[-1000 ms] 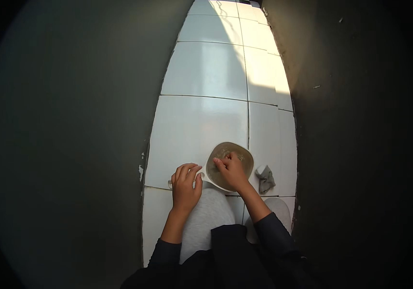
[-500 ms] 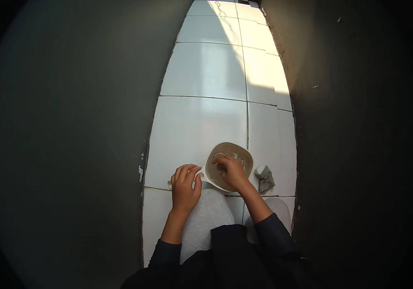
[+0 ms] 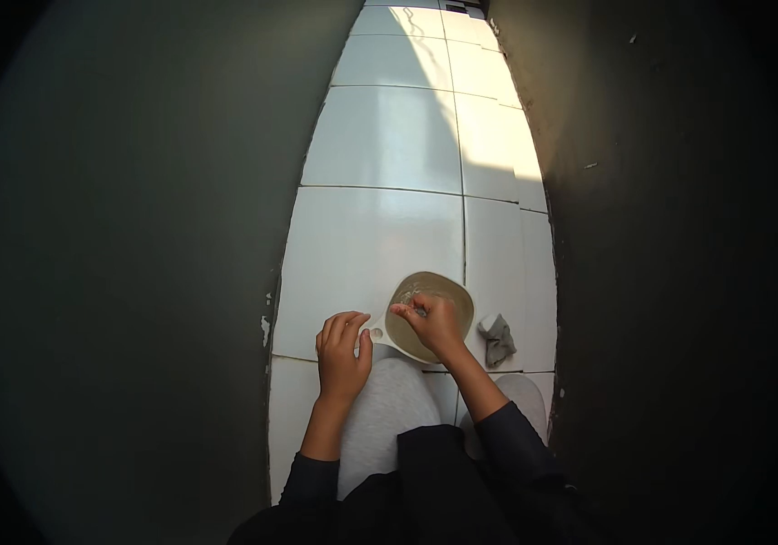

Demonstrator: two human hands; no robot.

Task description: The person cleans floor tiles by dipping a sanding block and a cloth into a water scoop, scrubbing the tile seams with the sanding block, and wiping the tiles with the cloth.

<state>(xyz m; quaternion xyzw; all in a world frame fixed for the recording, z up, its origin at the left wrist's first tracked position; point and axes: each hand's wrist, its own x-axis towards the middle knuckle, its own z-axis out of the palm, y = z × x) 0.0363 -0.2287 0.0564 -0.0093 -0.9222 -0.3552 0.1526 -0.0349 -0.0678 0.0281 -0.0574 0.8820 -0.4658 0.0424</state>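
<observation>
White pan [image 3: 450, 287]: L hand [image 3: 341, 360] now nearer handle [image 3: 384, 336] end, fingers loosely apart; R hand [image 3: 436, 325] curled inside, grip can't tell.

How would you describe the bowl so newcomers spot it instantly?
Between two dark walls runs a white tiled floor. Low in the view, the right hand is at the bowl. Unlike the crumpled grey item beside it, the bowl is pale, open and rounded, with its handle toward the left hand.

Dipper [image 3: 454, 292] on floor [image 3: 380, 236], cloth [image 3: 499, 343] at right
</observation>
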